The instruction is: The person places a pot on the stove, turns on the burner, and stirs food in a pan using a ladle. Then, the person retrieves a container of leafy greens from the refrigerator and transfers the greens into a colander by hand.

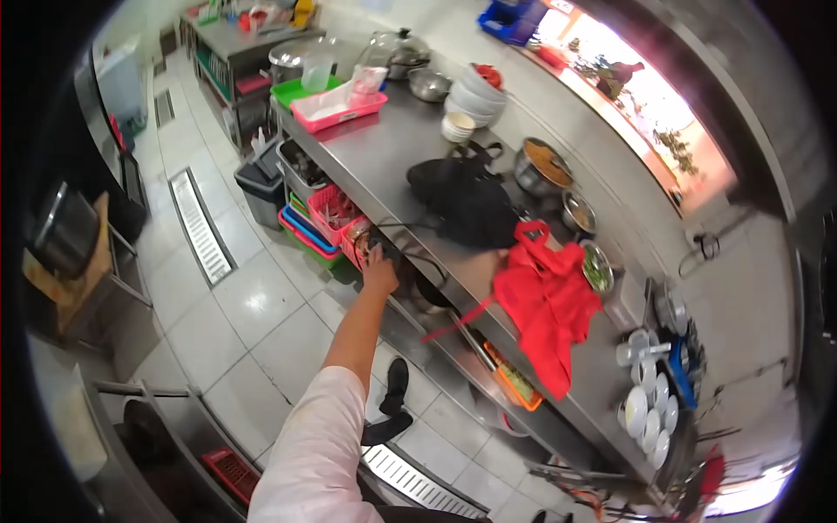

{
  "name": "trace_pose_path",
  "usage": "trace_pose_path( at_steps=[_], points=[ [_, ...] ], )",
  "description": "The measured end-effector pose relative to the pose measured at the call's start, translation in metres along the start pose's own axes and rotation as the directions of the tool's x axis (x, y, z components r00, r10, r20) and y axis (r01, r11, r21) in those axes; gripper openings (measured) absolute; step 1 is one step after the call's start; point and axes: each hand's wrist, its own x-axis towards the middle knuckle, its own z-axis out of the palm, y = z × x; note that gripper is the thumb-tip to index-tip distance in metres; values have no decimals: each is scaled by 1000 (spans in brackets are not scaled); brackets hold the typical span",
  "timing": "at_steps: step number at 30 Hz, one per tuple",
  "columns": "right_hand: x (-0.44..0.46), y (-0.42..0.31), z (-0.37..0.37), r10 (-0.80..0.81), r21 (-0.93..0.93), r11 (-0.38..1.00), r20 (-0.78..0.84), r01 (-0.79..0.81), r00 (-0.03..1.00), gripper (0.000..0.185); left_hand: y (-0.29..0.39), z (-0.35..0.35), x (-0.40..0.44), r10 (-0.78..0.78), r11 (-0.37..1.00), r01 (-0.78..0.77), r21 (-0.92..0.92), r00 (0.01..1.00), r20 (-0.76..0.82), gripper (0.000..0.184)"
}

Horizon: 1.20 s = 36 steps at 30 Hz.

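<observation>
My left hand (379, 268) reaches under the steel counter (384, 170) to the shelf below. Its fingers are bent over a small dark thing I cannot make out, beside a red basket (354, 241). Just beyond stands another red basket (334, 214) with cutlery-like pieces in it. Black straps or cords loop over the counter edge close to my hand. Above, a black cloth bag or garment (466, 200) lies on the countertop, and a red apron (545, 301) is draped beside it with one tie hanging over the edge. My right hand is out of view.
Stacked white bowls (475, 96), a pot of orange-brown food (542, 166), a bowl of chopped greens (596, 267) and white cups (649, 405) line the counter's back. An orange tray (513, 376) sits on the shelf. A grey bin (261, 185) and floor drain (200, 227) lie left.
</observation>
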Motion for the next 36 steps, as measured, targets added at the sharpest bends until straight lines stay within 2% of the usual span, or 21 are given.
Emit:
trace_pose_path(
  at_steps=[5, 6, 7, 8, 9, 11, 12, 13, 14, 16, 17, 20, 21, 23, 25, 26, 27, 29, 33, 35, 36],
  points=[
    [28, -235, 70, -14, 169, 986, 34, 9, 999, 55, -68, 7, 97, 138, 955, -219, 202, 927, 349, 40],
    [31, -275, 81, -25, 216, 976, 48, 14, 999, 55, -68, 15, 101, 86, 962, -170, 214, 931, 355, 42],
    [32, -316, 90, -36, 273, 962, 69, 16, 997, 56, -70, 10, 88, 246, 938, -256, 236, 967, 69, 44],
    [33, -356, 98, -51, 339, 941, 96, 15, 994, 56, -76, 61, 77, 442, 868, -413, -274, 896, 47, 44],
    [34, -395, 107, -64, 411, 912, 132, 4, 989, 57, -73, 63, 50, 502, 784, -482, -392, 863, -56, 38],
    [32, -466, 125, -91, 572, 819, 214, -49, 973, 58, -71, 33, -6, 402, 561, -328, -760, 911, -97, 38],
    [30, -501, 133, -108, 648, 756, 265, -94, 958, 58, -90, -11, -13, 583, 447, -206, -871, 805, 109, 41],
    [30, -533, 141, -129, 717, 681, 319, -150, 939, 59, -106, -46, -30, 542, 303, -165, -939, 840, 27, 43],
    [28, -566, 150, -149, 764, 608, 376, -215, 915, 59, -130, -76, -36, 602, 250, 16, -968, 780, 169, 45],
    [28, -633, 173, -190, 806, 475, 486, -354, 853, 61, -192, -164, -25, 628, 204, 75, -976, 755, 189, 43],
    [34, -669, 185, -217, 807, 415, 537, -420, 815, 61, -226, -198, -7, 723, 55, 587, -808, 534, 438, 41],
    [57, -801, 244, -386, 746, 307, 665, -591, 640, 63, -351, -270, 87, 729, 258, 226, -939, 592, 343, 39],
    [73, -848, 271, -594, 733, 302, 645, -609, 482, 56, -397, -284, 127, 733, 285, 169, -943, 596, 328, 39],
    [94, -979, 324, -335, 576, 621, 808, -531, 485, 64, -483, -306, 204, 698, 337, 118, -934, 635, 333, 38],
    [158, -1081, 423, -484, 518, 835, 527, 188, 698, 63, -581, -346, 264, 594, 413, 176, -894, 692, 411, 37],
    [145, -1148, 448, -387, 194, 920, 593, 342, 706, 69, -620, -374, 288, 515, 482, 102, -870, 771, 375, 38],
    [117, -1234, 455, -286, -161, 868, 610, 469, 739, 76, -661, -406, 307, 430, 534, 122, -837, 813, 393, 38],
    [35, -1380, 459, -529, -435, 523, 509, 733, 679, 80, -730, -456, 357, 286, 568, 139, -811, 891, 353, 38],
    [24, -1571, 587, -860, 146, 474, 290, 868, 421, 74, -879, -503, 450, -8, 643, 141, -753, 984, 178, 43],
    [-12, -1661, 614, -599, 591, 786, 658, 180, 457, 64, -939, -532, 509, -57, 635, 96, -767, 995, 78, 43],
    [-14, -1703, 623, -581, 598, 798, 729, 76, 361, 64, -968, -547, 541, -52, 571, 118, -812, 993, 108, 41]
  ],
)
